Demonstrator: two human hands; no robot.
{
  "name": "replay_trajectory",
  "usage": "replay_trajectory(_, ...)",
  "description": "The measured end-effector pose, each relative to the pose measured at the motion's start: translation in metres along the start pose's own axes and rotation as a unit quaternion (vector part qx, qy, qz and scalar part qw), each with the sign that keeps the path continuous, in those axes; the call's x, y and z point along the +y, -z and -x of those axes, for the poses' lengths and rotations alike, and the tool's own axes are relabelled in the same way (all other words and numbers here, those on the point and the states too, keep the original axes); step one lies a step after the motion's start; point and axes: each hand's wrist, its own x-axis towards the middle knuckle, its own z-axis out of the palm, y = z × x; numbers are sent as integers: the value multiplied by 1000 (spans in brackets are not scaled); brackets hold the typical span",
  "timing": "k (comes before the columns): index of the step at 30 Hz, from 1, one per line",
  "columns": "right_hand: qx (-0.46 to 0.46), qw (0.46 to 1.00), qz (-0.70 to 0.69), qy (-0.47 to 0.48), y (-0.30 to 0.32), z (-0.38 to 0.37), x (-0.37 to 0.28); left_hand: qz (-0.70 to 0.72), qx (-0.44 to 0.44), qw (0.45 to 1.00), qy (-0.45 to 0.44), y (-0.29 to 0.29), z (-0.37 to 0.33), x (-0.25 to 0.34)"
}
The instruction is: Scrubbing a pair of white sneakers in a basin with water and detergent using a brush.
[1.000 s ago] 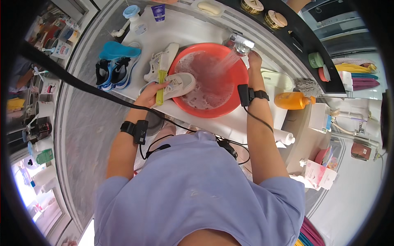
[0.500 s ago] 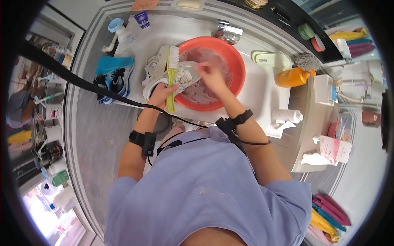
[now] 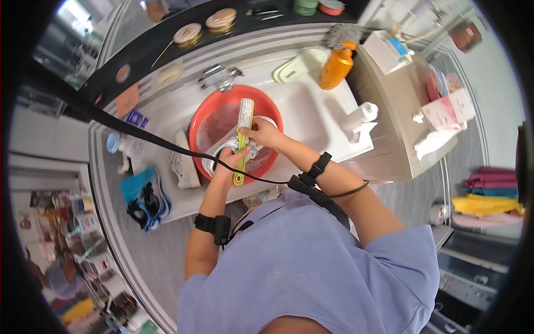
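A white sneaker (image 3: 255, 151) is held over the red basin (image 3: 277, 114), which stands in the white sink and holds cloudy, sudsy water. My left hand (image 3: 223, 163) is closed at the near-left end of the shoe, its thumb lying over the green handle of a scrub brush (image 3: 245, 114). The brush lies along the shoe with its white bristles facing up. My right hand (image 3: 265, 133) grips the shoe's far-right end, fingertips against the brush handle. The other white shoe (image 3: 184, 161) rests left of the basin.
Blue-and-black shoes (image 3: 148, 200) sit at the sink's left end. A chrome faucet (image 3: 221, 78) rises behind the basin. To the right are a pale green sole-shaped item (image 3: 300, 65), an orange pump bottle (image 3: 337, 67) and a white bottle (image 3: 360, 117). A black cable crosses the view.
My right hand has come down from above the basin onto the shoe. The shoe and brush have moved right, over the basin, with my left hand. The view has turned.
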Motion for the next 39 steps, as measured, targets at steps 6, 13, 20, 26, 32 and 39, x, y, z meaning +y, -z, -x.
replay_trajectory(6, 28, 984, 172, 30, 90, 25, -3, -113, 36, 993, -16, -28, -24, 54)
replay_trajectory(13, 330, 938, 35, 105, 218, 21, -28, -123, -84, 989, 13, -69, -20, 120)
replay_trajectory(20, 621, 760, 134, 138, 299, -52, -46, 30, -129, 982, 137, -148, -90, 144)
replay_trajectory(26, 481, 864, 142, -49, 305, -83, -58, -58, -153, 977, 134, -191, -148, 159)
replay_trajectory(32, 473, 842, 254, -45, 303, -84, -58, -89, -161, 972, 146, -208, -180, 163)
replay_trajectory(39, 491, 824, 281, -39, 300, -86, -59, -54, -168, 972, 153, -210, -198, 156)
